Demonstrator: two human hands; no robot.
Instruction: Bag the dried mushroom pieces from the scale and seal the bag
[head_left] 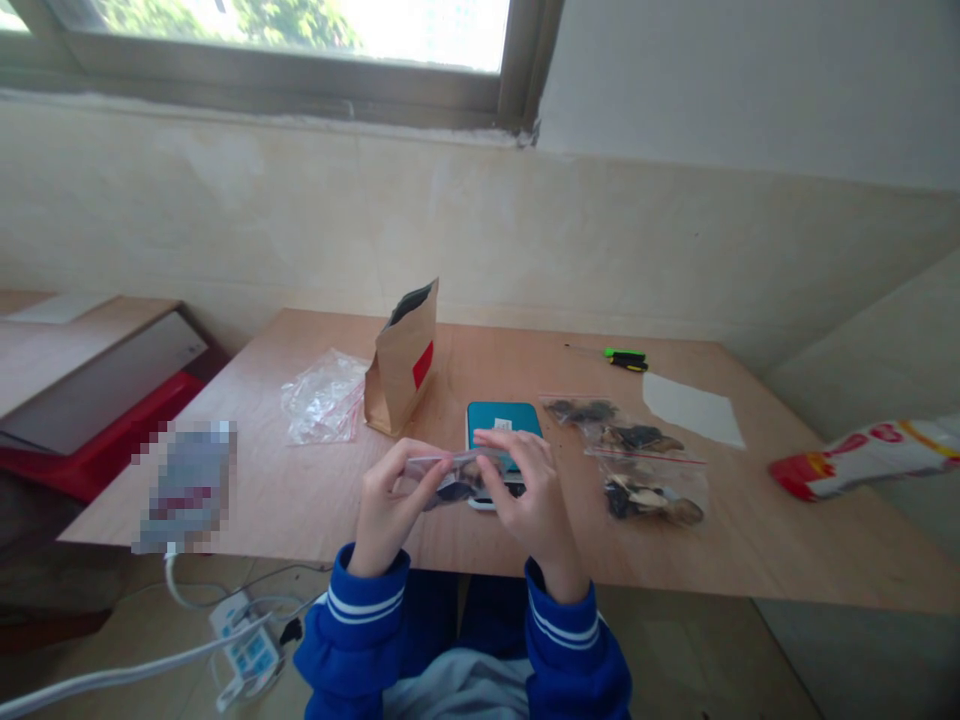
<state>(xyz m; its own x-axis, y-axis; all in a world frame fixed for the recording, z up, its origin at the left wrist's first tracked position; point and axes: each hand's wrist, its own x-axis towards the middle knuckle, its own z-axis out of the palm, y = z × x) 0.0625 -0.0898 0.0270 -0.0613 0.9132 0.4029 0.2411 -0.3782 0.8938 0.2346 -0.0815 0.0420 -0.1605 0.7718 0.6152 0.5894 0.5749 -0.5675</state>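
Between my two hands I hold a small clear zip bag with dark dried pieces inside, low over the table. My left hand pinches its left end between thumb and fingers. My right hand grips the right part of its top edge. Just behind the bag lies a teal digital scale, partly covered by my right hand. To its right rest filled zip bags of dried dark and pale pieces, the closest one flat on the wood. An open brown paper bag with a red label stands behind my left hand.
Clear plastic bags lie in a pile at left. A blurred-out device with a white cable sits near the left edge. Screwdrivers, white paper and a red-and-white package are at right. A power strip lies on the floor.
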